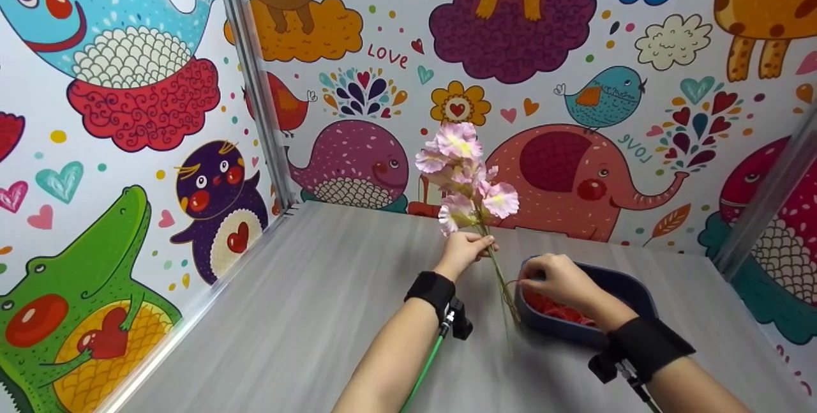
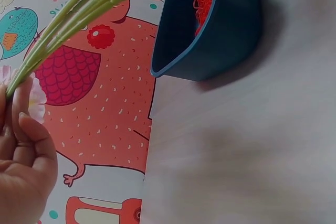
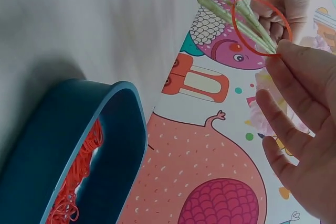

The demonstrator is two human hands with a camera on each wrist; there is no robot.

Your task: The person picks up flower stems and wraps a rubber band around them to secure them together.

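My left hand (image 1: 464, 253) grips a bunch of artificial pink flowers (image 1: 469, 157) by its green stems (image 1: 498, 269), blossoms up and stem ends slanting down toward the table. A red rubber band (image 3: 273, 6) is pinched between the thumb and forefinger of my right hand (image 1: 562, 282), its other fingers spread. In the right wrist view the band's loop overlaps the stems; whether it passes fully round them I cannot tell. Below my right hand stands a dark blue bin (image 1: 562, 327) with a heap of red rubber bands (image 3: 79, 166) inside.
The grey tabletop (image 1: 287, 311) runs back to a wall (image 1: 408, 94) printed with cartoon animals. Another printed wall (image 1: 115, 164) rises along the left edge, and a metal post (image 1: 252, 81) stands in the back left corner. A green cable (image 1: 424, 371) trails from my left wrist.
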